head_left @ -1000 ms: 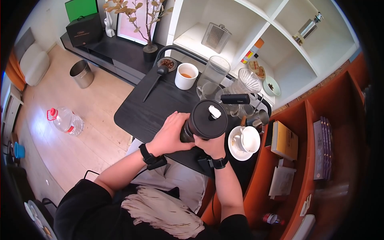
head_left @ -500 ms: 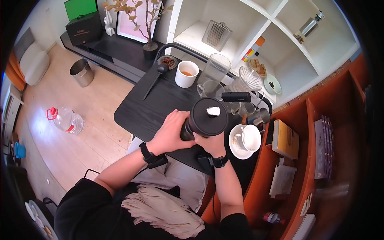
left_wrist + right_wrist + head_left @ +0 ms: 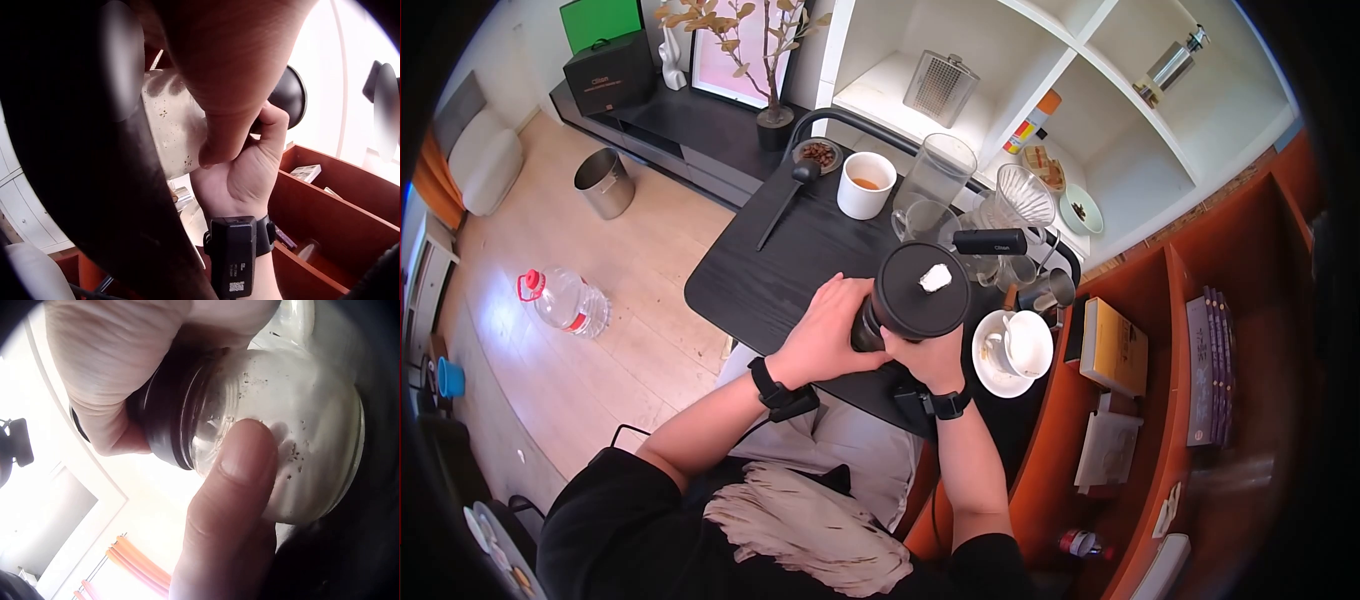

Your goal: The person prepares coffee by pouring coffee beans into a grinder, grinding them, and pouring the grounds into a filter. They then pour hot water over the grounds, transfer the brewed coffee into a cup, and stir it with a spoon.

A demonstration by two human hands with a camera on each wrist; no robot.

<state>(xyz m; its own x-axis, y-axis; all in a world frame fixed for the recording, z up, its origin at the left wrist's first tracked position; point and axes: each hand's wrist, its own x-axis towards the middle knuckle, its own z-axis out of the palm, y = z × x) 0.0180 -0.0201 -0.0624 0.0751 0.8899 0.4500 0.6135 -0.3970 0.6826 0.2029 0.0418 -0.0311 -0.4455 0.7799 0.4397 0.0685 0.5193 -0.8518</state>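
Both hands grip a jar with a broad black lid [image 3: 920, 292] near the table's front edge. From the left side, my left hand [image 3: 825, 335] wraps the dark lower part; my right hand [image 3: 930, 358] holds it higher, under the lid. The right wrist view shows clear glass [image 3: 306, 437] with dark specks, below a black collar [image 3: 169, 415]. There the left thumb [image 3: 240, 481] presses the glass, while the right hand [image 3: 119, 362] curls round the collar. In the left wrist view, the left hand [image 3: 231, 69] covers much of the glass [image 3: 172, 131]. The jar looks tilted; its base is hidden in the head view.
On the black table [image 3: 745, 275] are a black scoop [image 3: 785, 205], a bowl of beans [image 3: 817, 154], a white cup [image 3: 866, 187] with brown liquid, glassware [image 3: 940, 170], a black handle [image 3: 990, 243] just behind the lid, and a tipped cup [image 3: 1030, 345] on a saucer [image 3: 992, 378].
Both hands keep their hold in about the same place. The white patch on the lid has changed its angle a little, and the head view has shifted slightly.
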